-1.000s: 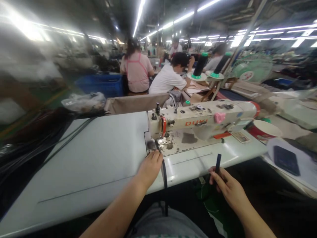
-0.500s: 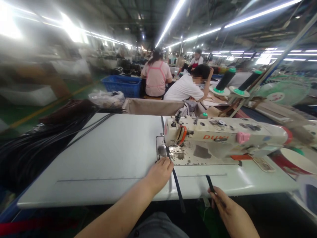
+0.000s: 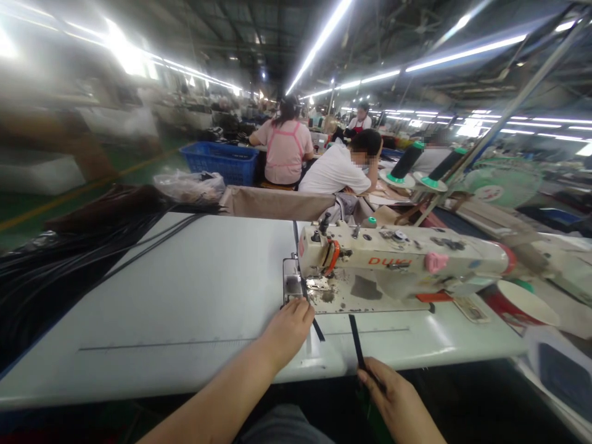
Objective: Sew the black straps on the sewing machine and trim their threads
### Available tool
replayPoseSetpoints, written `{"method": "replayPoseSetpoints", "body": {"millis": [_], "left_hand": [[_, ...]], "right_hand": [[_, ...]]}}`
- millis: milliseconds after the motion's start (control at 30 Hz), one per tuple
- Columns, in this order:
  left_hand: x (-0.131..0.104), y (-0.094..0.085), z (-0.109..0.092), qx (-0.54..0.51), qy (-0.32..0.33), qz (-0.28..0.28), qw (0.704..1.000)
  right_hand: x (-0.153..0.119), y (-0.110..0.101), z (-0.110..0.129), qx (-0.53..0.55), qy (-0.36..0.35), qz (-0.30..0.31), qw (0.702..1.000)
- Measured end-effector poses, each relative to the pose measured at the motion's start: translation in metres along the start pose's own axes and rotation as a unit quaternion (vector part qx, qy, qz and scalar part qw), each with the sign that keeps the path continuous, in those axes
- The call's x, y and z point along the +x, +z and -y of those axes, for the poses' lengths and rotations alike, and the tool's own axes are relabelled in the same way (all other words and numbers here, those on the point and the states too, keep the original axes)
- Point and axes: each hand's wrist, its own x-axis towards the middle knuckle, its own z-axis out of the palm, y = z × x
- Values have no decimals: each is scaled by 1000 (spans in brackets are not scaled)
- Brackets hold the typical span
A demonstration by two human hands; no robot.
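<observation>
Pinching black strip (image 3: 356, 340) in right grip (image 3: 387, 390); left grip (image 3: 290, 324) and blue crate (image 3: 219, 168) contents unclear

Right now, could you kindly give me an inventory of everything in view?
sewing machine: one, cream, on the tabletop
tabletop: one, white, in front
strip ends: two, black, one at each hand
thread cones: two, black, behind the machine
crate: one, blue, back left
plastic bag: one, whitish, beyond the tabletop
strands: uncounted, black, left
fan: one, green, right
people: at least four, mostly light clothes, background
ceiling lights: several, white, overhead
left hand: one, bare, beside the needle area
right hand: one, bare, holding a strip end
</observation>
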Motion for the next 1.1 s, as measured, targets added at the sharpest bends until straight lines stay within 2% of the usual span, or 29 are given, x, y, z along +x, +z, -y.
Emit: {"method": "replayPoseSetpoints", "body": {"millis": [167,367,633,733,867,1100], "left_hand": [[0,1,1,5,-2,-4,1000],[2,-3,0,-8,-8,-8,1000],[-2,6,3,-16,-28,-13,999],[-1,6,7,-58,-55,-24,996],[4,3,13,-115,-127,-21,985],[9,4,18,-123,-174,7,977]], "right_hand": [[-5,10,-3,-16,41,41,998],[-2,19,1,-9,39,24,999],[1,24,8,16,30,32,999],[2,25,9,24,30,35,999],[3,25,10,33,24,31,999],[8,24,12,35,25,40,998]]}}
